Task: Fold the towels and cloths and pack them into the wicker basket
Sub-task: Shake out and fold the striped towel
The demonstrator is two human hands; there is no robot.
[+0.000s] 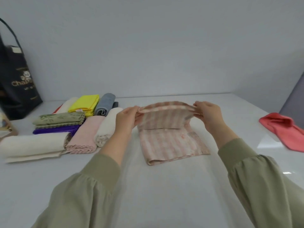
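Note:
A pink and white striped cloth [171, 142] lies at the middle of the white table [148, 186], its far half lifted off the surface. My left hand [126, 119] pinches the lifted edge at its left corner and my right hand [209, 116] pinches the right corner. The near half rests flat with a fold at the front. On the left lie several folded towels: cream [32, 145], pink [85, 137], green [59, 119], purple [56, 130], yellow [85, 102], grey [105, 104]. An unfolded coral cloth [283, 129] lies at the right. At the left edge a wicker basket's corner [7, 130] shows.
A dark tote bag [18, 83] with gold lettering stands at the back left against the wall. The table's far edge meets a plain grey wall. A grey panel [294, 97] rises at the far right behind the coral cloth.

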